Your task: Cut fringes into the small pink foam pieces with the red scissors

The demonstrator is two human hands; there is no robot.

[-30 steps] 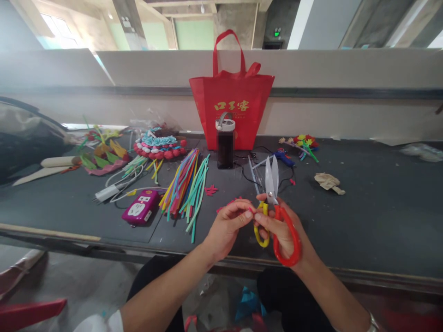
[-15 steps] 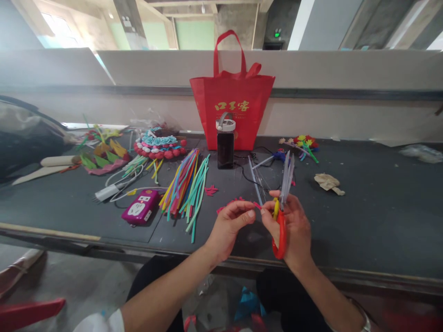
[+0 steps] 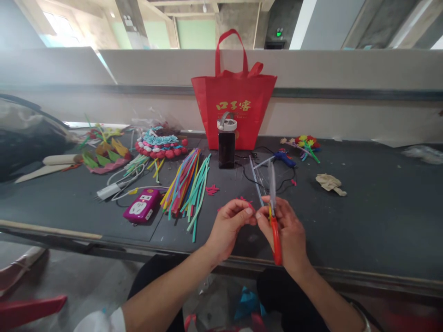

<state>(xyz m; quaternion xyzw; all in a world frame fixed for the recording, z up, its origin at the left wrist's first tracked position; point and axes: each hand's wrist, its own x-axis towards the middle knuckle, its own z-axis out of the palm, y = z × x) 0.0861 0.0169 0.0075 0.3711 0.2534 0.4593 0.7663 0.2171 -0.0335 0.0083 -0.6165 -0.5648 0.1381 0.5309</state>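
Observation:
My left hand (image 3: 226,230) is closed, thumb against forefinger, on a short pink pipe-cleaner piece that is mostly hidden by the fingertips. Scissors with red and yellow handles (image 3: 276,240) are gripped in my right hand (image 3: 290,235), blades pointing up and away from me. The right thumb and fingertips almost meet the left ones; whether they also touch the pink piece I cannot tell. More cut pink pieces (image 3: 212,189) lie on the dark table, some partly behind my left hand. Left of them is a bundle of multicoloured pipe cleaners (image 3: 182,184).
A phone (image 3: 226,150) leans on a bottle before a red bag (image 3: 235,94). Behind my right hand are a blue glue gun (image 3: 285,159) with its cord and clear glue sticks. A purple power socket (image 3: 141,206), crumpled paper (image 3: 330,183) and craft flowers (image 3: 306,143) lie around.
My right hand has shifted a little left and turned the scissors, so the blades stand more upright and narrower. The glue gun shows more fully. The left hand stays about in place.

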